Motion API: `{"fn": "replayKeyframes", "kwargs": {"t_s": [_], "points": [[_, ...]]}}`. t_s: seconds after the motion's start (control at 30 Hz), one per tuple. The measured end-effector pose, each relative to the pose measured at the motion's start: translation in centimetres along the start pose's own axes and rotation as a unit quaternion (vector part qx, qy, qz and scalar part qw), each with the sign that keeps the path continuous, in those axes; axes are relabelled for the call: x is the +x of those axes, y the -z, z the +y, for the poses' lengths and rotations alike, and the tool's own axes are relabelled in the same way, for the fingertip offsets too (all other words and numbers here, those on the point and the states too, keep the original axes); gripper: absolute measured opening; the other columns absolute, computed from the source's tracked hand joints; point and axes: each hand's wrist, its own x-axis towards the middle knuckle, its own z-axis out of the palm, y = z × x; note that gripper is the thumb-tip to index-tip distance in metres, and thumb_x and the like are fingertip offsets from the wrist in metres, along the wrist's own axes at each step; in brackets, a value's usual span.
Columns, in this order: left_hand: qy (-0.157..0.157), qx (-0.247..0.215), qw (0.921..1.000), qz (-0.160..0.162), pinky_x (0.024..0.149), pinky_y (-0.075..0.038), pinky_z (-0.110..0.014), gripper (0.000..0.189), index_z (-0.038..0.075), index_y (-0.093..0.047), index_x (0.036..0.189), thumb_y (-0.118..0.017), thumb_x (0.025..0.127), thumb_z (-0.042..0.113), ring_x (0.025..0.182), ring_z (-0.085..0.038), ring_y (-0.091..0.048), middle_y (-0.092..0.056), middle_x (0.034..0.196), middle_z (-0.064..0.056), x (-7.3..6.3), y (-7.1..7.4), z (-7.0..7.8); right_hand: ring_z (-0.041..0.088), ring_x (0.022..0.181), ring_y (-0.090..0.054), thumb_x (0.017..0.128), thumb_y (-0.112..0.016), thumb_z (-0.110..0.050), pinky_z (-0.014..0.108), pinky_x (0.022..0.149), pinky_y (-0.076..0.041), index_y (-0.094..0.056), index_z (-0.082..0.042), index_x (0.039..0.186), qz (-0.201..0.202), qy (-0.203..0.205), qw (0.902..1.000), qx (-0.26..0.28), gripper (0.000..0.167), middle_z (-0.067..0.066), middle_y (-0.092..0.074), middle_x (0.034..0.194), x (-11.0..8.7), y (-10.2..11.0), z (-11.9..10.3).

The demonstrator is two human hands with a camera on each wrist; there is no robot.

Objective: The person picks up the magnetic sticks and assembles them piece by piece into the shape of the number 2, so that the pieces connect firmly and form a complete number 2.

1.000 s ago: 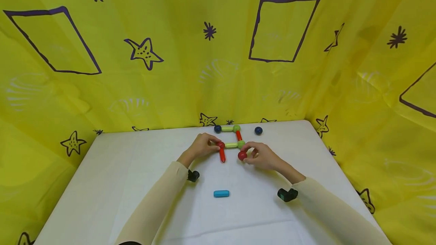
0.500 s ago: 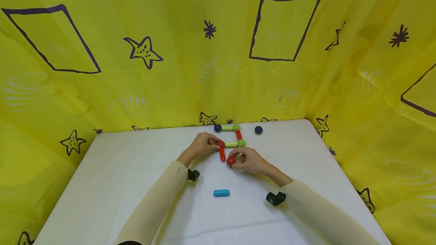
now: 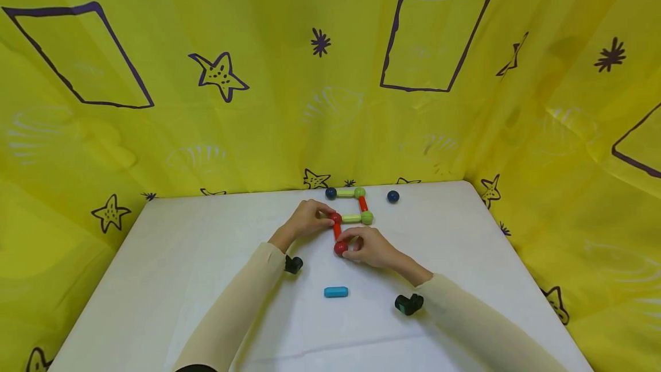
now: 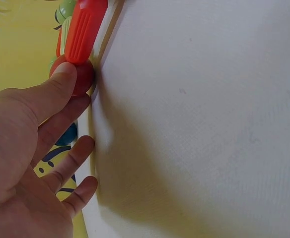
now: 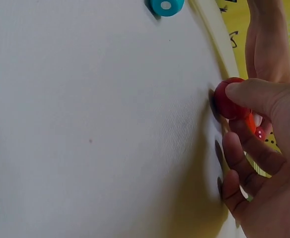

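My left hand (image 3: pixel 307 220) pinches a red ball (image 4: pixel 85 79) between thumb and forefinger. From that ball a red stick (image 4: pixel 85 32) points toward the near side. At its near end my right hand (image 3: pixel 373 247) pinches a second red ball (image 5: pixel 229 98), right against the stick's tip. A light green stick (image 3: pixel 352 219) links the left-held ball to a green ball (image 3: pixel 367 217). Beyond it the chain runs through another red stick (image 3: pixel 362 204), a second green ball (image 3: pixel 360 192) and a light green stick (image 3: pixel 345 193) to a dark blue ball (image 3: pixel 331 193).
A loose dark blue ball (image 3: pixel 393 196) lies at the back, right of the chain. Nearer the front a blue stick (image 3: pixel 336 292) lies on the white table (image 3: pixel 170 280). Yellow patterned cloth (image 3: pixel 273 119) hangs behind and at the sides.
My right hand has carried its red ball left and nearer, from beside the green ball to the near end of the red stick. The left hand has stayed in place.
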Motion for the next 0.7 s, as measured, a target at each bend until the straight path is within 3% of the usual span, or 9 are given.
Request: {"fn": "replayKeyframes", "kwargs": {"t_s": [0.47,0.7], "points": [[0.002,0.006,1.0,0.003,0.089,-0.05,-0.034,0.023,0.012,-0.08,0.114,-0.079,0.092,0.019,0.096,-0.017,-0.06,-0.077,0.11,0.0,0.0,0.12,-0.05,0.016,0.076,-0.055,0.09,-0.081,-0.014,0.025,0.067,-0.049,-0.075,-0.014,0.117,0.008,-0.013,0.9998,-0.009,0.028,-0.001,-0.071,0.104,0.26,-0.54,-0.52],[0.003,0.005,1.0,0.0,0.089,-0.05,-0.033,0.024,0.011,-0.08,0.115,-0.079,0.092,0.019,0.095,-0.017,-0.06,-0.077,0.11,0.0,0.07,0.04,-0.17,0.016,0.078,-0.058,0.089,-0.081,-0.014,0.026,0.07,-0.051,-0.071,-0.016,0.121,-0.012,-0.01,0.9998,-0.008,0.033,-0.001,-0.07,0.103,0.16,-0.1,-0.69]]}}
